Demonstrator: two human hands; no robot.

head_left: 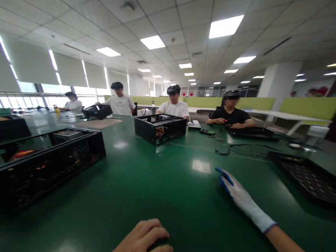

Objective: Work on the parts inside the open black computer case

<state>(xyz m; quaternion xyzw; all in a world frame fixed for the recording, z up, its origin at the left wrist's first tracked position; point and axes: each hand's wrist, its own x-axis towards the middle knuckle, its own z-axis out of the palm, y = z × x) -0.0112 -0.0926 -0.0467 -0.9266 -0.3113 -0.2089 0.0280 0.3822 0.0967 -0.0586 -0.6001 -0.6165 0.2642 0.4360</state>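
The right hand [238,192], in a white knit glove with blue fingertips, lies flat and empty on the glossy green table [149,181], fingers together pointing away. The flat black perforated metal panel [316,183] lies just to its right (long axis running away-left). The bare left hand [141,243] rests loosely curled, holding nothing, farther off.

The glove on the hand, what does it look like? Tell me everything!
The glove is white knit fabric with blue coating on the fingertips. It covers the whole right hand and ends in a dark-edged cuff at the wrist, where the bare forearm shows. The fingers are stretched out together, pointing away, with the palm low over the green table. It holds nothing. Whether it presses the table or only hovers cannot be told.
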